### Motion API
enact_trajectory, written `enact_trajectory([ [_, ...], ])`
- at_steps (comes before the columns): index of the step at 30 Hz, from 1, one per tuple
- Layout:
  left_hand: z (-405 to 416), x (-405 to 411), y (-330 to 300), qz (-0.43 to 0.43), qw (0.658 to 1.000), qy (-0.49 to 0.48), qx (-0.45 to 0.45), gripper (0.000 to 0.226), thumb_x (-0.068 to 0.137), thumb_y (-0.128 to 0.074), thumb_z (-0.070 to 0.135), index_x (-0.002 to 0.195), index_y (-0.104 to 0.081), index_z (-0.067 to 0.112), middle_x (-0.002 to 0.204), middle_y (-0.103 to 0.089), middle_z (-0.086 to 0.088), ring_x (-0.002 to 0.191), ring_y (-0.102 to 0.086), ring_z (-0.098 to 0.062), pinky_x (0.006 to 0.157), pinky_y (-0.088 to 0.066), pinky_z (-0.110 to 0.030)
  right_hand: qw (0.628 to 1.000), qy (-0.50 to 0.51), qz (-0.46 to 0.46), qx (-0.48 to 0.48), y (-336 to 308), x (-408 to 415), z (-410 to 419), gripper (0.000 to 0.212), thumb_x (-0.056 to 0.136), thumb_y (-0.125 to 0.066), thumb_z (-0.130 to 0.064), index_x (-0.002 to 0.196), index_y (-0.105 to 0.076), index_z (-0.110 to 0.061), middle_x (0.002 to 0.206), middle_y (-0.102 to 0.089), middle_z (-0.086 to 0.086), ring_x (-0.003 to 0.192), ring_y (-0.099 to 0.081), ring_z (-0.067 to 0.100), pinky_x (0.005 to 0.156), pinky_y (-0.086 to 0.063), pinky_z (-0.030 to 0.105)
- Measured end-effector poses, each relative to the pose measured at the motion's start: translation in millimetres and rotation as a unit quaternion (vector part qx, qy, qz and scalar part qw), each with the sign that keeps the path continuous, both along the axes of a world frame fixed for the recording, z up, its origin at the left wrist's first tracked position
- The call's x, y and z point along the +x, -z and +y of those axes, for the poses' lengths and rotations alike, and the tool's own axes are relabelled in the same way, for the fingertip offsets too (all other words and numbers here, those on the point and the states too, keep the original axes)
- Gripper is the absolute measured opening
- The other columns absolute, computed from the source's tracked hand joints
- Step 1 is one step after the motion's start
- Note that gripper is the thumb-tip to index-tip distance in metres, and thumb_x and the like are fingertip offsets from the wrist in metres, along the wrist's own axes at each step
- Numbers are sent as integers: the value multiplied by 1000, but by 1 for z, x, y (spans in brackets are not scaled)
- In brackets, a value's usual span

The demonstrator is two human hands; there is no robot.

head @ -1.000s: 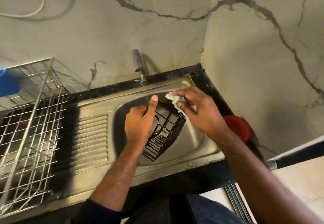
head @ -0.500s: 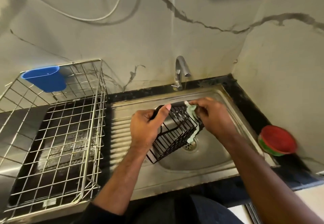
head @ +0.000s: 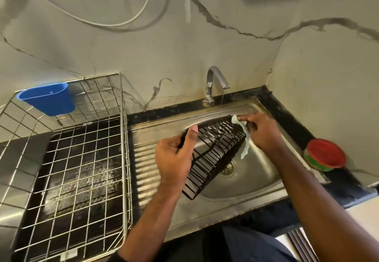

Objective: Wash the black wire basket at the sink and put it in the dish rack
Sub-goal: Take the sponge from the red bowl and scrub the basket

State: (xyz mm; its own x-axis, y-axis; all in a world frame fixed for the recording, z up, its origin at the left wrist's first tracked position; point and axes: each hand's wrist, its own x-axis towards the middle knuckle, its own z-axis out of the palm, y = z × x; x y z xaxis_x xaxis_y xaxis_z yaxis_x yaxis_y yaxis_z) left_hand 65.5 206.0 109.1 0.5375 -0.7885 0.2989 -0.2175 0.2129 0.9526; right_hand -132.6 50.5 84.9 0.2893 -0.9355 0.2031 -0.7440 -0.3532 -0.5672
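Gripping the black wire basket (head: 215,155) by its near rim, the left hand (head: 174,159) holds it tilted over the sink (head: 256,177) bowl — the right hand (head: 262,132) pinches a pale cloth (head: 244,136) against its far corner. Beside the sink stands the dish rack (head: 67,159), a blue cup (head: 48,99) hooked on it.

One basket (head: 215,155), one rack (head: 67,159), two hands (head: 174,159).

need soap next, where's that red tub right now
The red tub sits on the dark counter at the right of the head view, just right of the sink, beside the wall corner.
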Motion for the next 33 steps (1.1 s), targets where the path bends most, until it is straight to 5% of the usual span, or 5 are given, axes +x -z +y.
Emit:
enact_trajectory([
  [8,-4,-1,4,79,996,-21,-21,57,90,-66,34,41,-38,27,39,-28,15,34,-23,-7,41,-23,-21,996,-85,-14,-4,-16,18,22,35,98,-54,-39,131,-61,-28,115,-49,-11,111,-49,9,92,-42,24],
  [13,-14,-19,1,57,996,-31,-54,56,91,-67,26,43,-39,28,38,-29,15,33,-23,-4,40,-21,-16,992,-78,-90,47,-20,4,-1,38,83,-71,-49,113,-70,-27,111,-64,-5,96,-63,11,80,-50,19],
  [20,-35,-55,11,52,993,-95,-38,60,93,-69,31,42,-38,27,40,-28,15,35,-22,-10,45,-21,-20,954,-56,-257,145,-15,-23,-27,15,85,-77,-16,98,-70,-16,89,-73,-5,80,-68,-1,78,-59,25],
  [29,-66,-117,12,68,990,-120,-33,55,92,-69,37,48,-51,8,44,-40,-11,37,-34,-26,40,-35,-38,992,-88,-82,24,-3,-75,-70,29,94,-65,-29,122,-68,-22,116,-59,0,96,-58,10,80,-39,15],
  [33,-78,-145,11,124,980,-155,-16,52,93,-68,35,48,-46,20,44,-36,9,41,-30,-14,47,-28,-29,990,-76,-114,-32,2,-95,-77,25,95,-65,-24,118,-71,-15,112,-69,0,96,-60,6,79,-36,2],
])
